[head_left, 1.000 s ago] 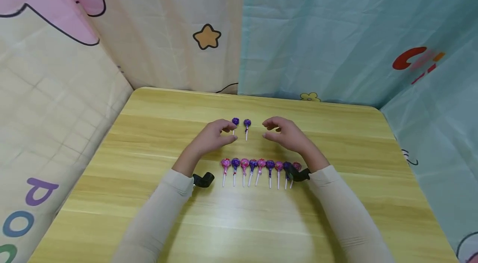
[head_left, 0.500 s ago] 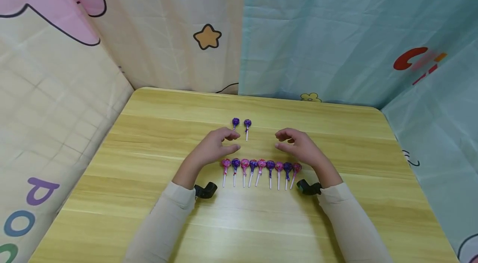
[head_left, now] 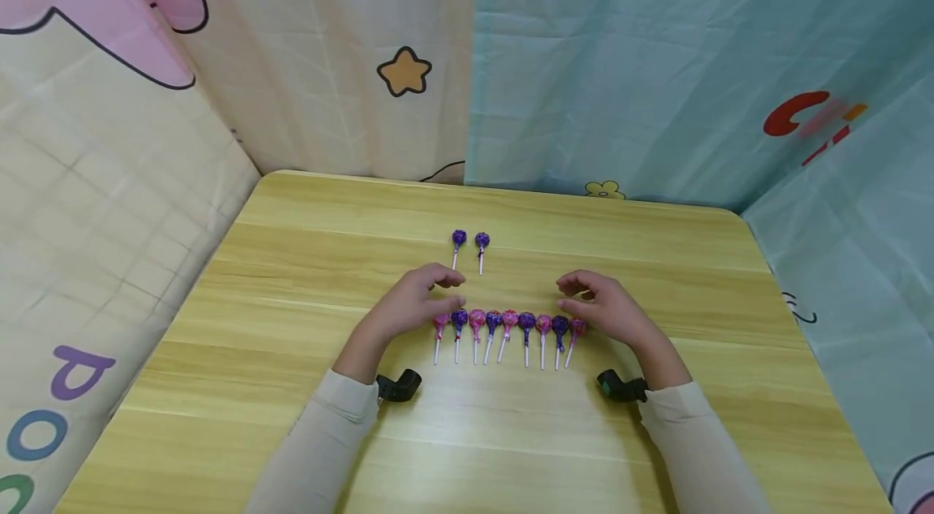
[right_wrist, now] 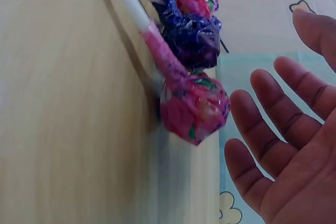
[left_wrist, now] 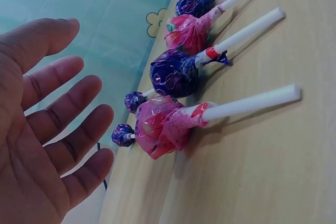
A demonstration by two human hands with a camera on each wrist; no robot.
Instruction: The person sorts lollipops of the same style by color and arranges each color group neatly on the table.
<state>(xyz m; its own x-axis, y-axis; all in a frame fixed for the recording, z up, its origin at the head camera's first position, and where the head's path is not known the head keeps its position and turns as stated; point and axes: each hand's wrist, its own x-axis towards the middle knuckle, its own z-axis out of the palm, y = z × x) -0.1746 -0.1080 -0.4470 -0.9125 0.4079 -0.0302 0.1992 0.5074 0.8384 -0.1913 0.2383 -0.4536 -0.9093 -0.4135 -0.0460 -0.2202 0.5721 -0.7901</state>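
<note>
A row of several lollipops [head_left: 527, 321], pink and purple wrappers alternating, lies across the table with white sticks toward me. Two purple lollipops [head_left: 482, 240] lie apart, farther back. My left hand [head_left: 413, 303] hovers by the row's left end, fingers loosely bent and holding nothing. Close to it in the left wrist view is the pink end lollipop [left_wrist: 163, 127]. At the row's right end is my right hand [head_left: 609, 307], also holding nothing. In the right wrist view its relaxed fingers spread beside the pink lollipop [right_wrist: 194, 108] at that end.
The wooden table [head_left: 292, 230] has rounded back corners. Patterned curtains [head_left: 620, 52] hang behind it and at both sides. A black wrist camera [head_left: 399, 386] sits on the left wrist and another black camera [head_left: 622, 386] on the right.
Both hands have drawn back toward me from near the two far lollipops, the right one also moving right. The row's right end, covered before by the right wrist camera, now shows.
</note>
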